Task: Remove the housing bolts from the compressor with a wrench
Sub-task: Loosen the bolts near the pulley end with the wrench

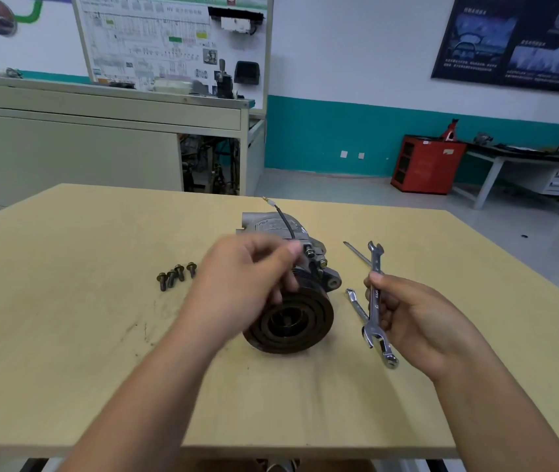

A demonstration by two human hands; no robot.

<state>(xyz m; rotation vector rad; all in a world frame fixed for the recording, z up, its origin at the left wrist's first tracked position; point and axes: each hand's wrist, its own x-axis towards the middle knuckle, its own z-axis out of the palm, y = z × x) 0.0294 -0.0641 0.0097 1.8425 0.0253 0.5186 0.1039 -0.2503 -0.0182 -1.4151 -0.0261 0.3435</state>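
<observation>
Behind the bench (66, 301) runs a teal-banded workshop wall with a wiring board, a grey cabinet and a red tool cart.

From the head view, the compressor (291, 318) lies near the middle of the bench, its dark pulley face toward me and a black cable (286, 223) arching off its far end. Four loose bolts (176, 275) sit in a cluster to its left. At least two seated bolts (308, 250) show on the upper right of the housing, so I judge the job partly done.

My left grip (247, 277) hovers over the housing with its fingers curled toward the upper bolt. It is motion-blurred, and I cannot tell whether it pinches anything. My right grip (407, 315) is curled round the shank of an open-ended wrench (376, 296), held clear of the compressor, to its right. A second wrench (389, 357) and a thin screwdriver (356, 252) lie on the bench just below it.

Nothing visibly pins the compressor. If I load a bolt before my left grip bears down on the body, I expect it to rock or roll on that round pulley. An open jaw set only partway on a bolt head could slip, rounding the flats and driving my knuckles into the casting. A careless swing might snag the cable, and a jolt could send the loose bolts rolling toward the edge.
</observation>
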